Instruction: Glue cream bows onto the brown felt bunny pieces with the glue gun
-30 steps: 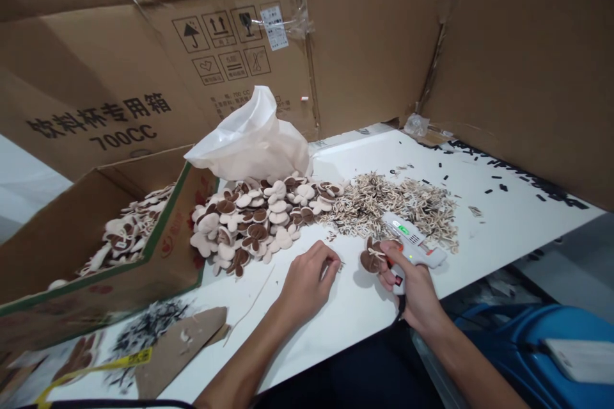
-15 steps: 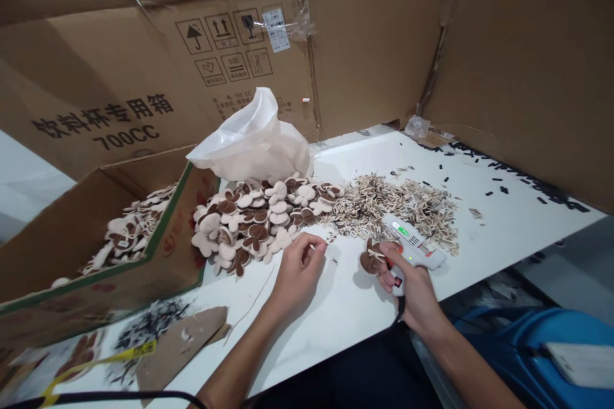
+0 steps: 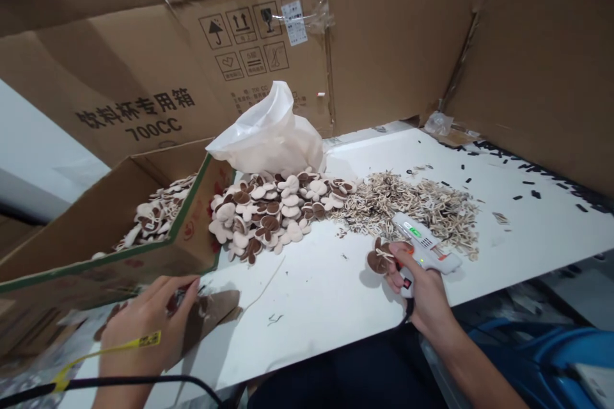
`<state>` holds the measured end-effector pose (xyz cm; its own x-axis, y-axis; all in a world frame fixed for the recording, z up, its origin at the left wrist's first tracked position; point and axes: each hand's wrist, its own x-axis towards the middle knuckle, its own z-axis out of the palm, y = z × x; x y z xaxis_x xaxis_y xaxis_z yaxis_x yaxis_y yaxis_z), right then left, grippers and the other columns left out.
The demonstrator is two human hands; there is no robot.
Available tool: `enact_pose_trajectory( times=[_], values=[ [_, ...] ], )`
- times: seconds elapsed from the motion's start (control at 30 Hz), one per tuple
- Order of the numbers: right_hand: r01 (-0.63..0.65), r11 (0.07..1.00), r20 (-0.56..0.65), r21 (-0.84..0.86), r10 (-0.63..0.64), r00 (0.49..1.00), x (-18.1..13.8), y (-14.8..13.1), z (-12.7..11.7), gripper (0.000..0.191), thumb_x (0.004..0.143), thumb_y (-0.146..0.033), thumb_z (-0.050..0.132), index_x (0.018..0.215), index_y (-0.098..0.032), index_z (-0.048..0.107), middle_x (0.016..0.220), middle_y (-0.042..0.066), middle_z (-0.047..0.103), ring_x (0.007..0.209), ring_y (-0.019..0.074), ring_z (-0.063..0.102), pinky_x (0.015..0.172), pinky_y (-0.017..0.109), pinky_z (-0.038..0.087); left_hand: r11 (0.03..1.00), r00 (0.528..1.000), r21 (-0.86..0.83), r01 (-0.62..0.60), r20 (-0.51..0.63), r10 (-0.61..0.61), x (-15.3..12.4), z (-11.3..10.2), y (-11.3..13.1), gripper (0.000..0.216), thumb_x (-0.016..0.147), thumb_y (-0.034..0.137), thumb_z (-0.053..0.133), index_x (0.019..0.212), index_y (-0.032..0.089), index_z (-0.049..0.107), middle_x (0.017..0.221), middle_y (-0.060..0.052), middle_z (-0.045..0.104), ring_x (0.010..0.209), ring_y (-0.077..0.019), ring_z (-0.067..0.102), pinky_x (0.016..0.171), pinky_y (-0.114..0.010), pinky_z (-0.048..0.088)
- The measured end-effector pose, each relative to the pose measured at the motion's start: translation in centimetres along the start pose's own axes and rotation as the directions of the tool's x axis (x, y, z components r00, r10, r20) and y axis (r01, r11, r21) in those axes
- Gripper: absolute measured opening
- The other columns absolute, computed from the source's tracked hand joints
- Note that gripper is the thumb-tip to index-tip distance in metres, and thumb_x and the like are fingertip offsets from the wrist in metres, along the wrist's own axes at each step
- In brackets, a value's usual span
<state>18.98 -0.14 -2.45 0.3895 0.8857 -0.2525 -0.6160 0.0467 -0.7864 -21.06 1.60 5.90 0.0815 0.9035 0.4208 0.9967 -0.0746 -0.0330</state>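
My right hand [image 3: 423,299] is closed round the grip of a white glue gun [image 3: 426,249] with a green light lit. The gun's tip rests at a brown plush piece [image 3: 378,260] with a small beige bow, lying on the white table [image 3: 326,306]. My left hand [image 3: 144,326] is far to the left at the table's near edge, fingers drawn together. Its fingertips touch dark scraps on a flat cardboard piece [image 3: 218,305], beside the open box [image 3: 96,255]. What it pinches, if anything, is hidden.
A heap of cream and brown plush pieces [image 3: 273,212] lies mid-table, with a pile of small beige bows [image 3: 417,201] to its right. A white plastic bag [image 3: 273,135] stands behind. Cardboard walls [image 3: 393,38] enclose the table. A black cable with a yellow tag [image 3: 115,348] crosses near my left wrist.
My left hand has left the middle of the table and swung left and nearer, to the cardboard piece by the box. The right hand with the glue gun stays put.
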Motion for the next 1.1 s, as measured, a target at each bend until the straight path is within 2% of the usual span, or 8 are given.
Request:
enact_pose_trajectory(
  times=[0.2,0.37,0.47,0.53,0.63,0.77,0.9,1.1],
  values=[
    [-0.006,1.000,-0.018,-0.006,0.005,1.000,-0.4,-0.3,0.3,0.031,0.069,-0.032,0.091,0.083,-0.019,0.067,0.053,-0.004,0.057,0.042,0.0066,0.041,0.037,0.015,0.036,0.995,0.991,0.064,0.083,0.102,-0.089,-0.3,-0.3,-2.5,0.016,0.087,0.032,0.059,0.094,0.032,0.073,0.085,0.006,0.074,0.061,-0.0156,0.060,0.057,-0.022,0.033],
    [-0.019,1.000,-0.027,0.002,0.019,0.999,-0.5,-0.4,0.5,0.034,0.066,-0.034,0.093,0.081,-0.019,0.067,0.054,-0.004,0.057,0.042,0.0061,0.041,0.036,0.015,0.036,0.984,0.988,0.094,0.154,0.009,-0.155,0.8,-1.3,-0.2,0.020,0.087,0.038,0.061,0.099,0.031,0.075,0.073,0.002,0.072,0.059,-0.0196,0.060,0.054,-0.026,0.030],
    [-0.012,1.000,-0.023,0.009,0.012,1.000,-0.4,-0.2,0.4,0.033,0.068,-0.033,0.093,0.081,-0.019,0.067,0.055,-0.004,0.058,0.042,0.0054,0.040,0.037,0.014,0.037,0.996,1.000,-0.085,0.012,-0.020,-0.014,1.7,-0.9,3.5,0.019,0.091,0.038,0.059,0.098,0.026,0.074,0.084,-0.001,0.074,0.066,-0.0195,0.064,0.060,-0.028,0.040],
    [0.010,1.000,-0.015,-0.004,-0.010,1.000,-0.3,-0.1,0.3,0.031,0.070,-0.033,0.092,0.085,-0.018,0.069,0.054,-0.004,0.058,0.042,0.0062,0.042,0.038,0.015,0.038,0.936,0.983,-0.315,-0.160,0.040,0.182,2.3,0.0,6.7,0.017,0.094,0.035,0.058,0.100,0.025,0.072,0.089,-0.001,0.074,0.066,-0.0163,0.062,0.066,-0.028,0.045],
    [0.009,1.000,-0.021,0.010,-0.009,1.000,-0.2,0.1,0.1,0.032,0.070,-0.034,0.092,0.085,-0.018,0.068,0.054,-0.004,0.058,0.041,0.0061,0.042,0.037,0.015,0.037,0.764,0.885,-0.559,-0.323,0.107,0.453,3.3,2.1,11.9,0.017,0.098,0.028,0.054,0.098,0.023,0.071,0.088,-0.002,0.072,0.068,-0.0154,0.061,0.067,-0.027,0.047],
    [0.002,1.000,-0.019,0.016,-0.002,1.000,-0.2,0.0,0.4,0.032,0.070,-0.035,0.092,0.082,-0.018,0.067,0.054,-0.004,0.057,0.042,0.0059,0.041,0.036,0.016,0.037,0.626,0.763,-0.663,-0.411,0.126,0.634,4.8,5.0,17.3,0.018,0.098,0.022,0.056,0.105,0.024,0.073,0.099,-0.004,0.072,0.083,-0.0177,0.067,0.069,-0.027,0.047],
    [0.026,1.000,-0.021,0.006,-0.026,0.999,-0.1,-0.1,0.7,0.032,0.070,-0.036,0.092,0.080,-0.018,0.067,0.053,-0.004,0.056,0.042,0.0070,0.041,0.037,0.017,0.038,0.580,0.703,-0.652,-0.488,0.100,0.704,6.0,6.8,19.6,0.023,0.097,0.022,0.059,0.114,0.027,0.073,0.105,-0.005,0.070,0.089,-0.0196,0.067,0.072,-0.029,0.047],
    [0.027,0.999,-0.015,-0.026,-0.027,1.000,0.0,0.2,0.4,0.032,0.072,-0.039,0.089,0.075,-0.017,0.067,0.053,-0.003,0.056,0.042,0.0073,0.041,0.037,0.017,0.036,0.539,0.648,-0.653,-0.533,0.094,0.755,6.9,7.5,19.9,0.013,0.098,0.022,0.059,0.096,0.022,0.072,0.100,-0.005,0.069,0.092,-0.0198,0.066,0.070,-0.027,0.043]
  ],
)
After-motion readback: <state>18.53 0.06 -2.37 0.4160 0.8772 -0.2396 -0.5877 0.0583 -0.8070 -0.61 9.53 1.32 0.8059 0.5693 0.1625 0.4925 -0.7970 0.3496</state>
